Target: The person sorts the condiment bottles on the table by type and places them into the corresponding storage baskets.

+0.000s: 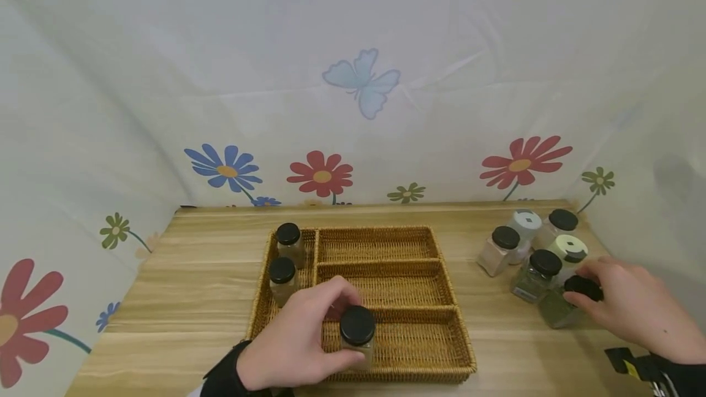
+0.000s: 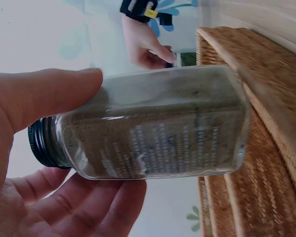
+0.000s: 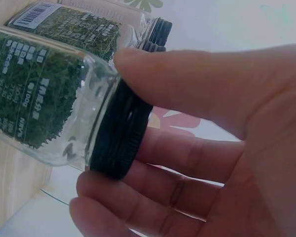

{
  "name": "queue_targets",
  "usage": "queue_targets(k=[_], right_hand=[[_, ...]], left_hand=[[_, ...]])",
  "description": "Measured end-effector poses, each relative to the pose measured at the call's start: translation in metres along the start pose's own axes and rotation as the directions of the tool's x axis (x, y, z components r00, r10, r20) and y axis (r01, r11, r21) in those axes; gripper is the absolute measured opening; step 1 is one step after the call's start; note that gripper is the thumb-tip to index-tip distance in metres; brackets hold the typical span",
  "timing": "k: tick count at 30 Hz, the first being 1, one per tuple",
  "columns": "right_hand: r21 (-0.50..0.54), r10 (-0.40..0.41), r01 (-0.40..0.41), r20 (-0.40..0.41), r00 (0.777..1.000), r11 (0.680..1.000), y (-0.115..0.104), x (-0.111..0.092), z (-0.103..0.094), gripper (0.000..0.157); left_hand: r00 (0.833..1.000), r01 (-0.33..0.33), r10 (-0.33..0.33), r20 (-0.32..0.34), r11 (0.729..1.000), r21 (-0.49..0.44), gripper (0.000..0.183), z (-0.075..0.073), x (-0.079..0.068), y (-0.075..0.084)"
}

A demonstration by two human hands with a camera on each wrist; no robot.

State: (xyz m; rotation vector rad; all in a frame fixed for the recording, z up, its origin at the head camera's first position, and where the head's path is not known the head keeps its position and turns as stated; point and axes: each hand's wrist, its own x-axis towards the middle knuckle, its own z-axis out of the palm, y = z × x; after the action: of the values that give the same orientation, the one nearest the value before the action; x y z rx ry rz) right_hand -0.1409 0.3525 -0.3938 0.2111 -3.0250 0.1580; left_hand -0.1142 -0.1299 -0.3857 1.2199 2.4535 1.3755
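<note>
My left hand holds a square glass spice jar of brownish powder between thumb and fingers. Its black lid faces up in the head view, over the front part of the wicker basket. In the left wrist view the jar's bottom end overlaps the basket's edge. At the right, my right hand pinches the black lid of a glass jar of green dried herbs. A second jar of green herbs stands beside it.
Two black-lidded jars, one behind and one nearer, stand in the basket's left compartment. Around the herb jars are several more: a pinkish one, two with pale lids and another black-lidded one. A flowered cloth hangs behind the wooden table.
</note>
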Motion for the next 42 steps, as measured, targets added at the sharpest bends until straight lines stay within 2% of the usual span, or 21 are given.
queue_targets(k=[4,8,13,20,26,35,42], right_hand=[[-0.004,0.007,-0.007,0.004,1.000,1.000,0.000,0.001,-0.001,0.036],[-0.010,0.018,-0.018,0.005,1.000,1.000,-0.001,0.001,-0.001,0.037],[-0.010,0.020,-0.020,0.008,1.000,1.000,-0.001,0.001,-0.001,0.038],[-0.020,0.009,-0.009,0.011,1.000,1.000,0.001,0.001,0.000,0.040],[-0.030,0.000,0.000,-0.003,1.000,1.000,0.001,0.002,0.000,0.038],[-0.022,0.017,-0.016,0.015,1.000,1.000,-0.001,0.002,-0.001,0.039],[-0.020,0.015,-0.015,0.005,1.000,1.000,0.000,0.002,-0.001,0.038]], left_hand=[[0.997,0.011,-0.009,-0.071,0.999,0.031,0.052,-0.008,-0.012,-0.009],[0.987,0.081,-0.076,-0.141,0.996,0.028,0.054,-0.020,-0.028,-0.020],[0.970,0.171,-0.170,-0.175,0.985,-0.012,0.059,-0.032,-0.048,-0.031],[0.944,0.230,-0.222,-0.243,0.973,0.005,0.058,-0.045,-0.065,-0.039],[0.940,0.241,-0.229,-0.252,0.970,0.020,0.059,-0.051,-0.071,-0.047],[0.957,0.251,-0.225,-0.184,0.959,0.133,0.055,-0.048,-0.083,-0.061],[0.961,0.245,-0.209,-0.182,0.948,0.203,0.056,-0.049,-0.086,-0.067]])
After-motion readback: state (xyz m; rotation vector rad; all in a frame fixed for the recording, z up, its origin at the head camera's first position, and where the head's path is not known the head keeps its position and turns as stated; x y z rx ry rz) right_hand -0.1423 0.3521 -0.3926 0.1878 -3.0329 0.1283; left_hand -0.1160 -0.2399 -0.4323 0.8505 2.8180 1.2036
